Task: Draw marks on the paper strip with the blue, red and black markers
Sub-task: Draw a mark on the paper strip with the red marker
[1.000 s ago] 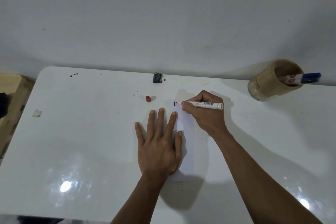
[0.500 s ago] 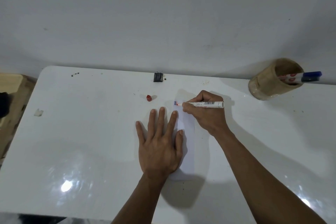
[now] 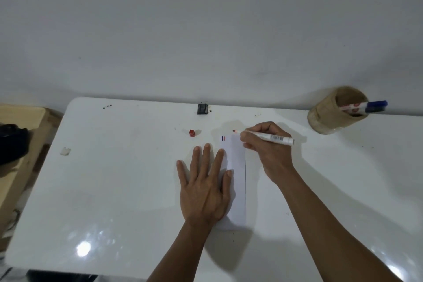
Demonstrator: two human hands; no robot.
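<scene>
Here we are over the white table [image 3: 114, 190], and the left hand [image 3: 203, 190] lies flat, fingers spread, palm down, pinning the left edge of the paper strip [image 3: 237, 185]. Nothing gripped there, just an open hand pressing down. The strip runs lengthwise away from the person, its near end just beside the left wrist.

Over to the right hand [image 3: 267, 151]: fingers closed around the red marker [image 3: 267, 137], a white barrel with a barcode label, held in a writing grip. The red tip points left and sits just past the strip's far end, seemingly above the table rather than on the paper (whether it touches anything is hard to tell).

At the strip's far left corner, two short marks [image 3: 223, 138] stand side by side, one blue, one red. Small, but readable.

Left of the marker tip, a red cap [image 3: 192, 133] stands alone on the table. Farther back, near the wall, a small black object [image 3: 202, 109] sits at the table edge. Well off to the right, a tan holder [image 3: 336, 110] leans with its mouth toward the camera, and a blue-capped marker [image 3: 366, 106] pokes out of it.

At the left edge of the table lies a small scrap [image 3: 65, 151], pale and torn.
</scene>
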